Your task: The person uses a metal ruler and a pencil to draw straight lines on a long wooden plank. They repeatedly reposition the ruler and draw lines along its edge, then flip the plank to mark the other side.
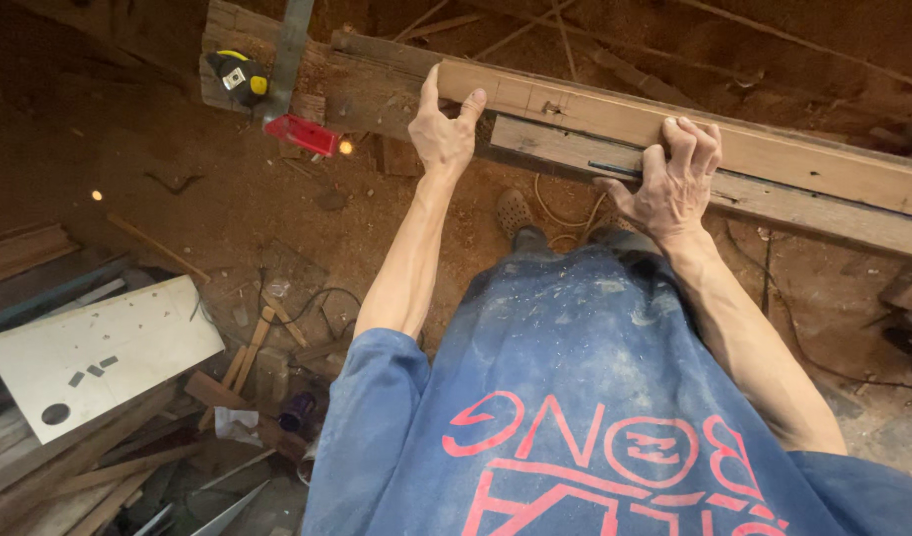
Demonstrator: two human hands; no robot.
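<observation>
A long pale wooden board (774, 149) lies on weathered planks (803, 208) that run from upper left to the right edge. My left hand (444, 134) grips the board's left end, thumb and fingers hooked over its edge. My right hand (672, 179) clasps the board's near edge farther right, fingers curled over the top. A thin dark pencil-like stick (615, 169) lies under my right hand's fingers. Dusty blue sleeves and a blue shirt fill the lower part of the view.
A yellow and black tape measure (240, 77) sits on the planks' left end beside a metal bar (289, 50) with a red piece (301, 134). A white panel (99, 352) and scrap wood (228, 382) lie on the dirt floor at left. Cords trail on the ground.
</observation>
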